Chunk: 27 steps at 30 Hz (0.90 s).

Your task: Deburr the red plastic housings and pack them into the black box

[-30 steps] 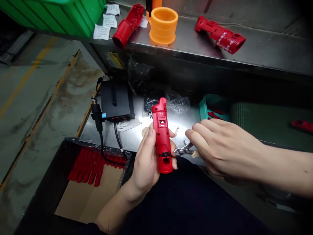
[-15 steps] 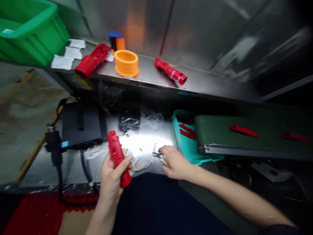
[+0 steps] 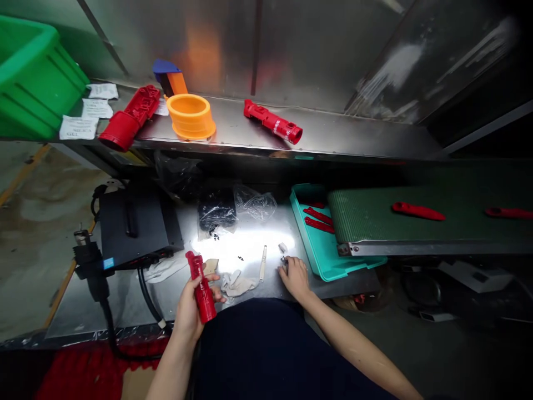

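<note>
My left hand point(image 3: 192, 305) is wrapped round a red tubular plastic housing point(image 3: 204, 294), held tilted near the table's front edge. The housing has cut-outs along its side and a narrower upper end. My right hand point(image 3: 296, 279) is low at the tabletop with its fingers curled together over small pliers point(image 3: 284, 260). Only the metal tip of the pliers shows; the handles are hidden under the hand. Close to it lie a small white piece point(image 3: 282, 247) and a slim white cutter-like tool point(image 3: 263, 263). A crumpled pale glove point(image 3: 238, 284) rests between the hands.
A teal tray point(image 3: 320, 261) with red strips stands right, beside a green conveyor point(image 3: 375, 216) carrying red parts. A black box point(image 3: 133, 222) with thick cables sits left. The shelf point(image 3: 333, 133) holds red housings, an orange ring point(image 3: 190, 116) and a green bin point(image 3: 45, 89).
My right hand has moved down to the tabletop with the pliers, a little rightward. My left hand has lowered slightly and turned the red housing. The camera view has shifted.
</note>
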Motion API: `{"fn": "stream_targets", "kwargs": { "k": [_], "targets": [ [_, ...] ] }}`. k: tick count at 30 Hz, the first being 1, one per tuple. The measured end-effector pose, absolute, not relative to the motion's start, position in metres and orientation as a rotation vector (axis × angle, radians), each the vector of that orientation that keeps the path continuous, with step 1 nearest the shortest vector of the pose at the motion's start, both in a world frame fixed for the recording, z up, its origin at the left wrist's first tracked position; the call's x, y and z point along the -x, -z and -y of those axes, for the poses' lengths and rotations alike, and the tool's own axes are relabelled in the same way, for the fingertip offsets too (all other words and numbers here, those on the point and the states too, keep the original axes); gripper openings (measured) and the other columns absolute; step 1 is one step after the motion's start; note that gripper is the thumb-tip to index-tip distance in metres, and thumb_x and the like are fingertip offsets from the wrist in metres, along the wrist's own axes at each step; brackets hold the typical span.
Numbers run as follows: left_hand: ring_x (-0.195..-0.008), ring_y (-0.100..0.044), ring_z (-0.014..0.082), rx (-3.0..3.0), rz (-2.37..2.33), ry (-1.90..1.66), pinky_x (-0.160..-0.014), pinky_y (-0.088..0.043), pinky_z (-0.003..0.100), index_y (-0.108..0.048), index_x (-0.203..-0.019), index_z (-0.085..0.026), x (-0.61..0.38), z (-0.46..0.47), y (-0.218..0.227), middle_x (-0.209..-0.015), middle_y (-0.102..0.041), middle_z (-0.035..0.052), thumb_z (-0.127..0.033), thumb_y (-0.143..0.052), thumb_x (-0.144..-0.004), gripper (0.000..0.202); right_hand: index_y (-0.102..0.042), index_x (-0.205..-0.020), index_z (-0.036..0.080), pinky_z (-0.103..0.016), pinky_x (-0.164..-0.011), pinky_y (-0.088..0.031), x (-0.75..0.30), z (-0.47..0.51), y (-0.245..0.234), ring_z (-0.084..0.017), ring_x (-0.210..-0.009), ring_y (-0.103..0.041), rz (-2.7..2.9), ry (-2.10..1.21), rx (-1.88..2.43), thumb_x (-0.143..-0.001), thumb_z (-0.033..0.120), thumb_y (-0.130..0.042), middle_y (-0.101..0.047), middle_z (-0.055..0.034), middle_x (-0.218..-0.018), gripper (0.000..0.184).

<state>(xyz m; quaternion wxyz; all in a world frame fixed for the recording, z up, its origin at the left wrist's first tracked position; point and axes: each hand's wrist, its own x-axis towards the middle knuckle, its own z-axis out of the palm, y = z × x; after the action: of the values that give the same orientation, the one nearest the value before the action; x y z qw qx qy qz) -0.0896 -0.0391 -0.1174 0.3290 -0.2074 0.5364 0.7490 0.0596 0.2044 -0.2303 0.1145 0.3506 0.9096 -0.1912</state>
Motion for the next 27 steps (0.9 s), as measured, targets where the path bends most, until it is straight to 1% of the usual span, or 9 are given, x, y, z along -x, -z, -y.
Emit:
{"fn": "stream_targets", "kwargs": {
  "k": [3, 6, 10, 15, 20, 22, 24, 25, 27],
  "targets": [
    [-0.049, -0.058, 0.0146, 0.499, -1.316, -1.976, -0.045, -0.054, 0.029, -0.063, -0.102, -0.015, 0.089, 0.033, 0.101, -0.072, -0.064, -0.0021, -0.038, -0.072, -0.076, 0.036, -0.063, -0.125, 0.018, -0.05, -0.101, -0.053, -0.044, -0.207, 0.231, -0.026, -0.117, -0.062, -2.644, 0.677, -0.97, -0.1, 0.038, -0.063, -0.063, -0.0096, -0.13, 0.032],
    [-0.049, -0.057, 0.0133, 0.483, -1.29, -1.999, -0.047, -0.054, 0.028, -0.063, -0.092, -0.016, 0.083, 0.024, 0.087, -0.069, -0.062, -0.0027, -0.044, -0.078, -0.079, 0.034, -0.064, -0.122, 0.017, -0.045, -0.093, -0.057, -0.02, -0.203, 0.235, -0.023, -0.105, -0.067, -2.565, 0.784, -0.949, -0.101, 0.041, -0.062, -0.067, -0.0082, -0.12, 0.032],
    [-0.058, -0.062, 0.0168, 0.441, -1.221, -2.03, -0.046, -0.054, 0.029, -0.065, -0.097, -0.016, 0.075, 0.013, 0.069, -0.084, -0.068, 0.0037, -0.053, -0.076, -0.083, 0.041, -0.062, -0.124, 0.016, -0.044, -0.09, -0.058, 0.017, -0.193, 0.245, -0.023, -0.102, -0.067, -2.441, 0.885, -0.961, -0.099, 0.04, -0.065, -0.066, -0.0085, -0.12, 0.035],
    [-0.058, -0.062, 0.013, 0.22, -1.124, -2.014, -0.05, -0.051, 0.025, -0.062, -0.107, -0.017, 0.073, 0.015, 0.038, -0.087, -0.067, 0.0034, -0.031, -0.08, -0.082, 0.034, -0.062, -0.122, 0.016, -0.04, -0.083, -0.059, 0.039, -0.187, 0.236, -0.02, -0.095, -0.068, -2.357, 1.208, -0.902, -0.099, 0.038, -0.065, -0.067, -0.007, -0.114, 0.032],
    [-0.047, -0.061, 0.0082, 0.087, -1.191, -1.913, -0.047, -0.046, 0.02, -0.057, -0.11, -0.018, 0.075, 0.019, 0.01, -0.08, -0.065, -0.0018, -0.019, -0.08, -0.079, 0.039, -0.06, -0.122, 0.015, -0.039, -0.076, -0.057, 0.034, -0.205, 0.168, -0.018, -0.071, -0.063, -2.268, 1.77, -0.808, -0.097, 0.051, -0.055, -0.063, -0.0023, -0.083, 0.044],
    [-0.043, -0.06, 0.0077, 0.079, -1.254, -1.888, -0.044, -0.045, 0.019, -0.057, -0.107, -0.019, 0.074, 0.015, 0.002, -0.078, -0.065, -0.0028, -0.019, -0.078, -0.082, 0.033, -0.055, -0.132, 0.016, -0.043, -0.078, -0.057, 0.029, -0.216, 0.123, -0.021, -0.076, -0.063, -2.215, 2.002, -0.753, -0.09, 0.057, -0.05, -0.061, -0.0036, -0.085, 0.059],
    [-0.046, -0.061, 0.0073, 0.069, -1.308, -1.873, -0.045, -0.048, 0.019, -0.057, -0.106, -0.019, 0.073, 0.01, -0.004, -0.083, -0.066, -0.0021, -0.018, -0.078, -0.083, 0.031, -0.054, -0.135, 0.021, -0.044, -0.073, -0.058, 0.023, -0.221, 0.077, -0.021, -0.076, -0.06, -2.121, 2.253, -0.636, -0.08, 0.062, -0.056, -0.057, -0.0021, -0.087, 0.069],
    [-0.05, -0.062, 0.0079, 0.067, -1.322, -1.875, -0.046, -0.051, 0.02, -0.057, -0.107, -0.019, 0.072, 0.007, -0.006, -0.089, -0.066, -0.001, -0.017, -0.079, -0.082, 0.033, -0.058, -0.132, 0.021, -0.041, -0.066, -0.058, 0.019, -0.22, 0.055, -0.019, -0.07, -0.056, -2.0, 2.485, -0.546, -0.074, 0.056, -0.066, -0.053, 0.0, -0.082, 0.069],
    [-0.065, -0.068, 0.0122, 0.063, -1.317, -1.894, -0.053, -0.058, 0.023, -0.058, -0.111, -0.021, 0.069, 0.001, -0.01, -0.101, -0.066, 0.0016, -0.015, -0.081, -0.079, 0.04, -0.066, -0.12, 0.024, -0.03, -0.049, -0.051, 0.01, -0.211, 0.019, -0.012, -0.054, -0.045, -1.833, 2.758, -0.474, -0.078, 0.041, -0.073, -0.04, 0.0057, -0.07, 0.045]
  ]
}}
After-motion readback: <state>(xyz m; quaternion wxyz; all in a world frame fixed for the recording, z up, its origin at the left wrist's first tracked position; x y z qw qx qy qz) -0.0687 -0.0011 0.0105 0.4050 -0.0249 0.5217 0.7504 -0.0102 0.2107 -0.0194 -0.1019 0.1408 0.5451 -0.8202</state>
